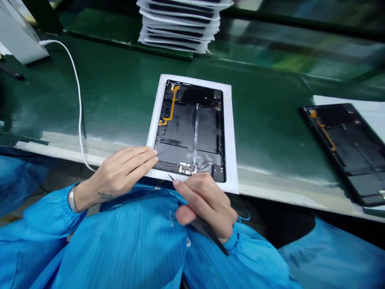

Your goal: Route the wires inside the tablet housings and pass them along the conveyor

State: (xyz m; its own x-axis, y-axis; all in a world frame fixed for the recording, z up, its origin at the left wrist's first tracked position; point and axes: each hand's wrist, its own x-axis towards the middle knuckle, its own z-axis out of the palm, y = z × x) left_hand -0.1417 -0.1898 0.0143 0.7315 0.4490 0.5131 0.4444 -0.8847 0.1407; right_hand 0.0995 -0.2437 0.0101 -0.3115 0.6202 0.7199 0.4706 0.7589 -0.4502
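An opened tablet [180,136] lies on a white foam sheet [233,160] at the bench's near edge, its black inside facing up. An orange flex cable [173,105] runs down its upper left, and a grey ribbon [196,130] leads to a small circuit board [188,168] at the near end. My left hand [123,170] rests with fingers stretched out flat, fingertips touching the tablet's lower left edge. Closed around slim black tweezers [215,239], my right hand [207,204] is just in front of the circuit board. The tweezers' tip points at the foam's near edge.
Another opened tablet [345,148] lies at the right on a white sheet. Stacked white sheets with dark layers [180,28] stand at the back. A white cable [78,92] hangs over the left front edge from a white box [22,34].
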